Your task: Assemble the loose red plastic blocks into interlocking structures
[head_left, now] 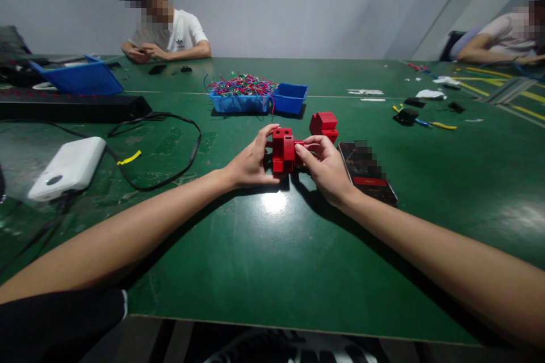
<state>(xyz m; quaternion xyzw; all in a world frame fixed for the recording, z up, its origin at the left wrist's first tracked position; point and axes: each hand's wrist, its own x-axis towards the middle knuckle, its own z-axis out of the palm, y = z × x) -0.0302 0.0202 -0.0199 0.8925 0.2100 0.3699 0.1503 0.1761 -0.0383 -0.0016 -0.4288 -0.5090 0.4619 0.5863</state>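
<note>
Between my hands, just above the green table, is a red block-shaped part (278, 150) with round holes in its top. My left hand (252, 160) grips it from the left, thumb and fingers at its top and bottom edges. My right hand (326, 165) pinches a smaller red piece (299, 146) against the block's right side; fingertips partly hide it, and I cannot tell whether the two are joined. Behind my right hand sits another red block (324, 126). A phone (370, 173) with a lit screen lies beside my right hand.
Farther back stand a blue bin full of coloured wires (240, 103) and a second blue bin (290, 99). At left are a white power bank (68, 167), a black cable (198, 142) and a yellow strip (129, 157). Two people sit across the table; scraps lie at right.
</note>
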